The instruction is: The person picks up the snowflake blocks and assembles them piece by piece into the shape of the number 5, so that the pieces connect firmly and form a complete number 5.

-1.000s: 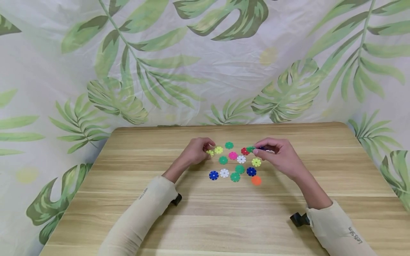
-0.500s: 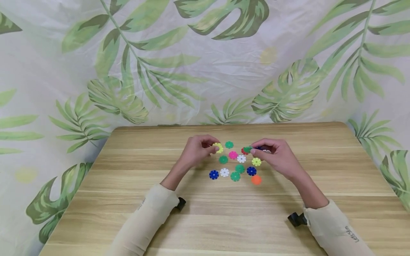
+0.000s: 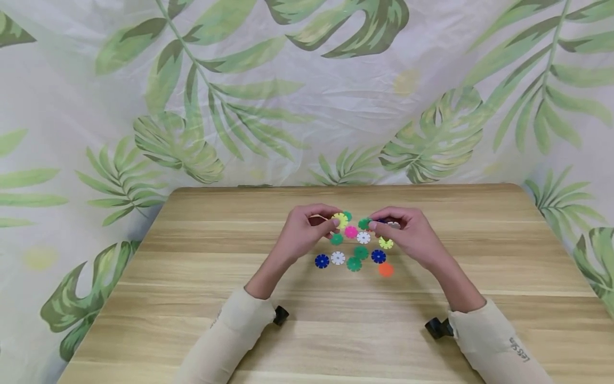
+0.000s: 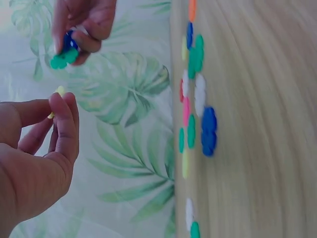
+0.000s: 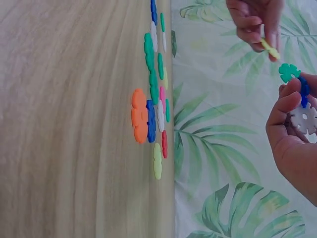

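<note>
My left hand (image 3: 307, 232) pinches a yellow notched plastic disc (image 3: 341, 219) between thumb and fingers, above the table. In the right wrist view that yellow disc (image 5: 270, 48) appears nearly edge-on. My right hand (image 3: 413, 233) holds a joined chain of discs: a green disc (image 5: 289, 73) at the tip, a dark blue disc (image 5: 304, 91) behind it and a white disc (image 5: 304, 119) nearest the palm. The yellow disc and the green one face each other with a small gap. Fingers hide part of the blue and white discs.
Several loose discs lie on the wooden table (image 3: 307, 341) below and between the hands, among them a pink disc (image 3: 351, 232), an orange disc (image 3: 386, 269) and a blue disc (image 3: 322, 261). A leaf-patterned cloth (image 3: 268, 122) hangs behind the table.
My left hand has lifted the yellow disc and carried it rightward, towards the chain. The right hand has shifted slightly left, still holding its discs.
</note>
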Tool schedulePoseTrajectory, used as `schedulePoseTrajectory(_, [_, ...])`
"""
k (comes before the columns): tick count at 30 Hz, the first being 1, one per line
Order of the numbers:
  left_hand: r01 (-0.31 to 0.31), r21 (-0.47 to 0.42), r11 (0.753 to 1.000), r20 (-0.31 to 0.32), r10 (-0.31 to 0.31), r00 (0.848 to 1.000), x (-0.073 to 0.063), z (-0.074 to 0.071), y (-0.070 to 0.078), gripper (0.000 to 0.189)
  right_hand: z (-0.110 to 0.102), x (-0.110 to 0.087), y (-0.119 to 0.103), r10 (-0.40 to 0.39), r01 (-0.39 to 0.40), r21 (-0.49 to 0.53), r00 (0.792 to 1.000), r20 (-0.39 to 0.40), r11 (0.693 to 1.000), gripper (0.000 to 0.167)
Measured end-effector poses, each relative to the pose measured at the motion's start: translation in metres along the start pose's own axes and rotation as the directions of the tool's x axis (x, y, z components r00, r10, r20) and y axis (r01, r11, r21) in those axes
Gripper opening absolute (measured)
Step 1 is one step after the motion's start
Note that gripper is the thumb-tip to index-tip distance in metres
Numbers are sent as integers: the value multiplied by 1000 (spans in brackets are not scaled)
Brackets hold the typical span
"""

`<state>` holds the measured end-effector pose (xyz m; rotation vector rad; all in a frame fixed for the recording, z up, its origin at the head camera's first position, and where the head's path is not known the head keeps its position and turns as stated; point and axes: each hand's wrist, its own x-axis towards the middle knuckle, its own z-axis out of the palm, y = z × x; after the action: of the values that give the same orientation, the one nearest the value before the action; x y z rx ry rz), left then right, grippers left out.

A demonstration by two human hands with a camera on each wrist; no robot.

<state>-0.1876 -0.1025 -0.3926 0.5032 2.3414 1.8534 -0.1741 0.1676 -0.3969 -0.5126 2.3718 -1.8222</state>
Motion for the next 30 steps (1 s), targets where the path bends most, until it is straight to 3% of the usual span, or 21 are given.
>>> schedulePoseTrajectory(13, [44,-132,990,-17,-46,999,-4,9,18,23,6,2,-7,-23,23,-6,1000,19,1000,16])
schedulePoseTrajectory(30, [83,-176,981,15,-81,997,-5,14,14,20,9,1,-3,-66,65,38,997,32,997,16])
